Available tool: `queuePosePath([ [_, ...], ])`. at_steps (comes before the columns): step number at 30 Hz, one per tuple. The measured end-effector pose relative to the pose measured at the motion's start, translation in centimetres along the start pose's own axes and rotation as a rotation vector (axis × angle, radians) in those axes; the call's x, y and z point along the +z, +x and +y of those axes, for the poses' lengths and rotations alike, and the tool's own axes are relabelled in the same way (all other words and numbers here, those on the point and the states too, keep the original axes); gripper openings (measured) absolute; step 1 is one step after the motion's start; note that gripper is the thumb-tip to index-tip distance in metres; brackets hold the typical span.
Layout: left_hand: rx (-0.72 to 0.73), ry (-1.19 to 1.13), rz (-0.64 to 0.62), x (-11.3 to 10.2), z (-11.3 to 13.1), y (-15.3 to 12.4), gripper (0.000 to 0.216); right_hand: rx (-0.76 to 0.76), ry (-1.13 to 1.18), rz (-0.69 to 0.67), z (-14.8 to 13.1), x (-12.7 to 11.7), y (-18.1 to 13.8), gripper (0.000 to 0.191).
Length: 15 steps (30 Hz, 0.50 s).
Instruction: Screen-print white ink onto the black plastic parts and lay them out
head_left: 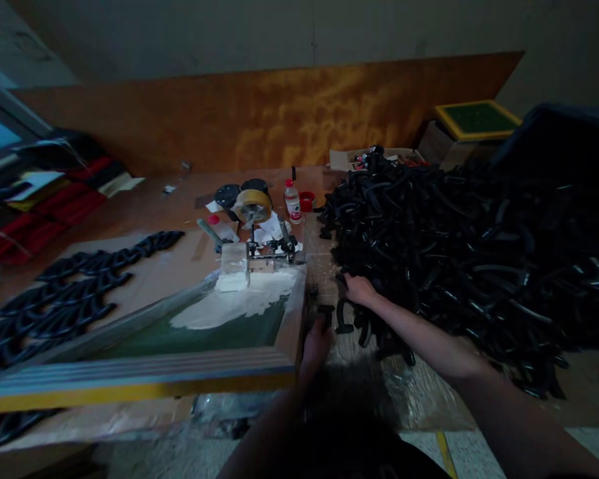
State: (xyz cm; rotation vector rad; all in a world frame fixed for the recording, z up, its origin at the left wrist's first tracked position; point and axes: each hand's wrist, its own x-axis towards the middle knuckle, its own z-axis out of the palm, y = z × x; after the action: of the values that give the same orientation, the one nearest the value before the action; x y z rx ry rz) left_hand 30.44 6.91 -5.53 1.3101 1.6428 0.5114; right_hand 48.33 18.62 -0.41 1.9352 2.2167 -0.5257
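My right hand point(360, 291) reaches to the near left edge of a large heap of black curved plastic pieces point(444, 233). Its fingers are closed on one end of a black curved piece point(341, 287). Just below that hand, another black curved piece point(344, 320) lies on the table. My left hand point(317, 342) is beside the right side of a screen-printing frame point(287, 332), blurred by motion. A black curved piece point(325, 309) shows at its fingertips, and the fingers look closed around it. White ink point(239, 303) spreads over the frame's green mesh.
A white-coated squeegee block point(234, 266) stands at the frame's far end. Behind are a tape roll point(253, 205), a bottle with a red cap point(292, 201) and a red ring point(307, 201). Rows of black pieces point(74, 286) lie left. A yellow-edged screen point(479, 120) rests on a box.
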Motion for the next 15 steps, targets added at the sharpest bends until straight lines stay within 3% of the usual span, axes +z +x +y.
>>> queuePosePath([
  [3,0.019,-0.006,-0.006,-0.4,0.8,-0.7,0.043,0.07,0.119,0.072,0.8,-1.3,-0.7,0.051],
  [9,0.092,-0.07,0.014,-3.0,0.9,-3.7,0.038,0.089,0.987,0.485,1.5,-1.4,-4.8,0.028],
  [12,0.168,-0.171,-0.077,-5.4,0.7,-5.7,0.028,0.097,1.377,0.434,-0.3,-0.4,-7.7,0.036],
  [15,0.22,-0.293,-0.063,-8.7,0.0,-7.4,0.027,0.124,1.652,0.341,-3.9,0.9,-10.0,0.04],
])
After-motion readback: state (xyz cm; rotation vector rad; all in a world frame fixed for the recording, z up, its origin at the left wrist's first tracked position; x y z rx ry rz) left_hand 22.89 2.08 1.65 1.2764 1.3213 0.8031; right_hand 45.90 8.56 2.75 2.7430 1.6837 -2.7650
